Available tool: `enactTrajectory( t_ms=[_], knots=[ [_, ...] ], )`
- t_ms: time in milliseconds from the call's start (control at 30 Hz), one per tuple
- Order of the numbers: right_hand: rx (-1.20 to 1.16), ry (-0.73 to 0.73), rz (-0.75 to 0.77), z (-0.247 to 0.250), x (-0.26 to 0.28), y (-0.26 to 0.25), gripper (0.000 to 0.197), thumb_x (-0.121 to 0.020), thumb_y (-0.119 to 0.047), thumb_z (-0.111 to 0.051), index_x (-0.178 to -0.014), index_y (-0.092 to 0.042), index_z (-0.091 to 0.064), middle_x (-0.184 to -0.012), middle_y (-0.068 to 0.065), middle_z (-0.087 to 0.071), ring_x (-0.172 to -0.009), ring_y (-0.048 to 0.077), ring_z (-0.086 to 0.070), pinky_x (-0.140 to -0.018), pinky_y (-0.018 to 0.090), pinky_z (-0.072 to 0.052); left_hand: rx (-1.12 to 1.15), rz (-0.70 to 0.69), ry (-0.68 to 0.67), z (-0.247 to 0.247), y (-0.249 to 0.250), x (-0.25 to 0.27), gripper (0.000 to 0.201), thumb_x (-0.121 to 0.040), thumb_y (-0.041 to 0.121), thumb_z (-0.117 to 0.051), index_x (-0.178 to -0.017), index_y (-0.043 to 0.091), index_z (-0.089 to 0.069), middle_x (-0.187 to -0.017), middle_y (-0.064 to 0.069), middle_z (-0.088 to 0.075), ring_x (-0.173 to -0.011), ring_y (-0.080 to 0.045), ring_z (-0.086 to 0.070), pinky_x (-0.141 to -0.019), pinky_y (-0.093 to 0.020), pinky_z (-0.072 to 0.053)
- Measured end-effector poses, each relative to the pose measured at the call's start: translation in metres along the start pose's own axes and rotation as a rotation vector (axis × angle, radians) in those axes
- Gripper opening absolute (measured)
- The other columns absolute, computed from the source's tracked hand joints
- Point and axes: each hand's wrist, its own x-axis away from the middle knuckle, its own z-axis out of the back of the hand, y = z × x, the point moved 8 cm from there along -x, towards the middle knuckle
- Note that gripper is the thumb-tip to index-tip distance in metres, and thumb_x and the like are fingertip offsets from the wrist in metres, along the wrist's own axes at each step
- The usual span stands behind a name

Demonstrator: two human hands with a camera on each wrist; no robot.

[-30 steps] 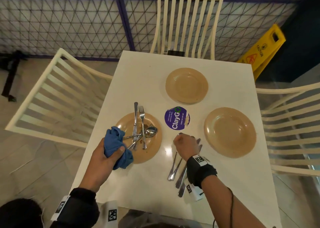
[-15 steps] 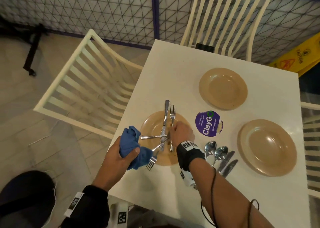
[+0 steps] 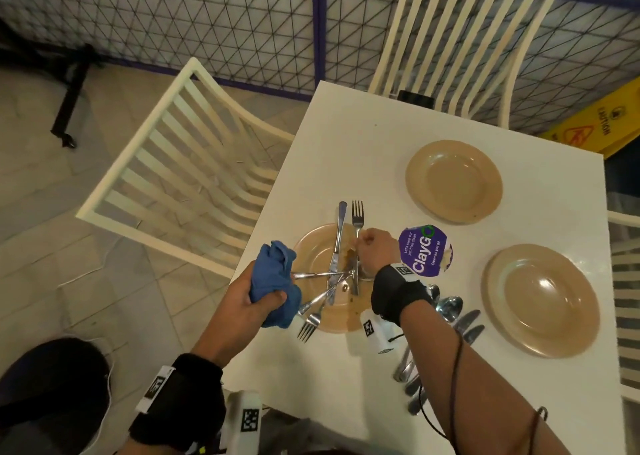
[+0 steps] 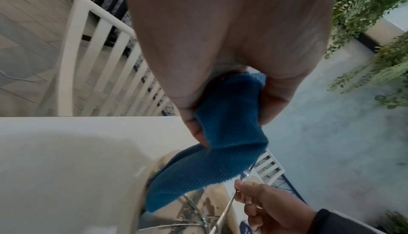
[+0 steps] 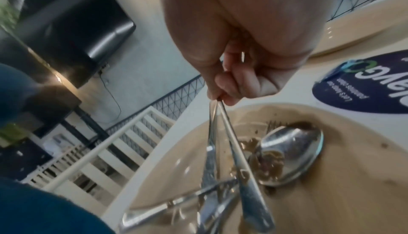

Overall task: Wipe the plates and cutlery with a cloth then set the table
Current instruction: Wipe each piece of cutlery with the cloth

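My left hand (image 3: 266, 293) grips a bunched blue cloth (image 3: 275, 278) at the left rim of a dirty tan plate (image 3: 311, 246); the left wrist view shows the cloth (image 4: 223, 150) hanging from the hand (image 4: 220, 63). On that plate lie several crossed forks, a knife (image 3: 337, 240) and a soiled spoon (image 5: 291, 150). My right hand (image 3: 363, 243) pinches a fork (image 3: 357, 210) near its neck, tines pointing away. In the right wrist view the fingers (image 5: 229, 87) close on its thin shaft, with the knife right beside it. Two spoons (image 3: 450, 305) and knives (image 3: 467, 323) lie by my right forearm.
Two more tan plates stand on the white table (image 3: 346, 149), one at the back (image 3: 453, 181) and one at the right (image 3: 542, 298). A purple ClayGo sticker (image 3: 425, 255) sits between them. Cream slatted chairs stand at the left (image 3: 180, 163) and far side (image 3: 464, 32).
My right hand left the spoons and knives on the table, crossed left to the dirty plate and took hold of the fork. The left hand kept the cloth.
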Motion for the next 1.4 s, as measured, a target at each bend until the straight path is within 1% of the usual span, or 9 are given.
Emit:
enactTrajectory(
  t_ms=[167,300,433,600,733,967,1100,1167,1400],
  knots=[
    [-0.298,0.091,0.101,0.043,0.022,-0.005,0.012,-0.094,-0.030,-0.063,-0.091,-0.020,-0.068,-0.085,-0.003,-0.070,-0.080,0.013,-0.063,-0.072,0.027,-0.046,-0.002,-0.046,-0.129,-0.039,0.035,-0.011,0.049,-0.092,-0.004,-0.053,-0.131,0.026,-0.055,-0.113,-0.005,-0.069,-0.101,-0.011,-0.067,-0.082,-0.024,-0.055],
    [-0.566,0.090,0.182,0.068,0.047,-0.013,0.011,-0.093,-0.023,-0.067,-0.082,-0.023,-0.064,-0.080,0.002,-0.075,-0.060,0.010,-0.063,-0.061,0.031,-0.051,-0.034,-0.060,-0.191,-0.083,0.058,-0.023,0.049,-0.095,-0.011,-0.043,-0.129,0.022,-0.052,-0.096,-0.001,-0.067,-0.071,0.001,-0.064,-0.063,-0.016,-0.051],
    [-0.726,0.076,0.230,0.087,0.066,-0.017,0.013,-0.092,-0.019,-0.068,-0.080,-0.019,-0.064,-0.065,0.000,-0.066,-0.049,0.013,-0.050,-0.056,0.031,-0.042,-0.103,-0.094,-0.253,-0.124,0.064,-0.026,0.039,-0.096,-0.004,-0.048,-0.119,0.027,-0.057,-0.082,0.013,-0.075,-0.077,-0.004,-0.069,-0.072,-0.024,-0.055],
    [-0.865,0.037,0.206,0.107,0.085,-0.005,0.008,-0.094,-0.009,-0.065,-0.087,-0.005,-0.063,-0.072,0.016,-0.063,-0.042,0.010,-0.045,-0.045,0.022,-0.037,-0.277,-0.194,-0.136,-0.144,0.067,-0.018,0.007,-0.096,0.020,-0.064,-0.100,0.020,-0.069,-0.090,-0.002,-0.075,-0.085,-0.016,-0.071,-0.077,-0.034,-0.057],
    [-0.980,0.020,0.169,0.118,0.093,0.010,0.009,-0.094,-0.007,-0.065,-0.087,-0.002,-0.063,-0.067,0.011,-0.061,-0.042,0.010,-0.042,-0.042,0.020,-0.034,-0.343,-0.272,-0.011,-0.152,0.072,-0.006,0.014,-0.095,0.036,-0.066,-0.089,0.023,-0.069,-0.078,0.006,-0.072,-0.071,-0.001,-0.067,-0.059,-0.012,-0.046],
    [-1.058,-0.017,0.144,0.120,0.102,0.011,0.009,-0.095,-0.006,-0.064,-0.089,0.000,-0.060,-0.069,0.011,-0.068,-0.044,0.011,-0.038,-0.042,0.019,-0.031,-0.202,-0.177,-0.207,-0.150,0.048,0.014,0.009,-0.097,0.022,-0.065,-0.100,0.015,-0.070,-0.084,-0.002,-0.075,-0.074,-0.008,-0.069,-0.065,-0.019,-0.051],
    [-1.045,-0.053,0.139,0.112,0.112,0.008,0.011,-0.096,-0.006,-0.061,-0.096,0.005,-0.062,-0.073,0.013,-0.069,-0.045,0.013,-0.040,-0.043,0.021,-0.031,-0.293,-0.163,-0.087,-0.139,0.049,0.009,0.031,-0.093,0.038,-0.067,-0.090,0.008,-0.073,-0.082,-0.009,-0.076,-0.076,-0.018,-0.071,-0.065,-0.023,-0.053],
    [-1.068,-0.019,0.177,0.143,0.125,0.032,0.013,-0.096,-0.007,-0.061,-0.096,0.006,-0.062,-0.075,0.014,-0.070,-0.044,0.013,-0.040,-0.043,0.021,-0.033,-0.324,-0.208,-0.115,-0.173,0.065,0.031,0.032,-0.094,0.040,-0.065,-0.090,0.009,-0.073,-0.082,-0.008,-0.076,-0.077,-0.019,-0.072,-0.069,-0.029,-0.056],
    [-1.061,0.069,0.200,0.170,0.127,0.039,0.009,-0.095,-0.012,-0.064,-0.091,-0.004,-0.064,-0.075,0.014,-0.070,-0.050,0.012,-0.052,-0.050,0.023,-0.046,-0.376,-0.157,-0.330,-0.136,0.063,0.038,0.020,-0.090,0.028,-0.067,-0.110,0.024,-0.070,-0.101,-0.002,-0.077,-0.093,-0.017,-0.073,-0.089,-0.040,-0.057]
  ],
)
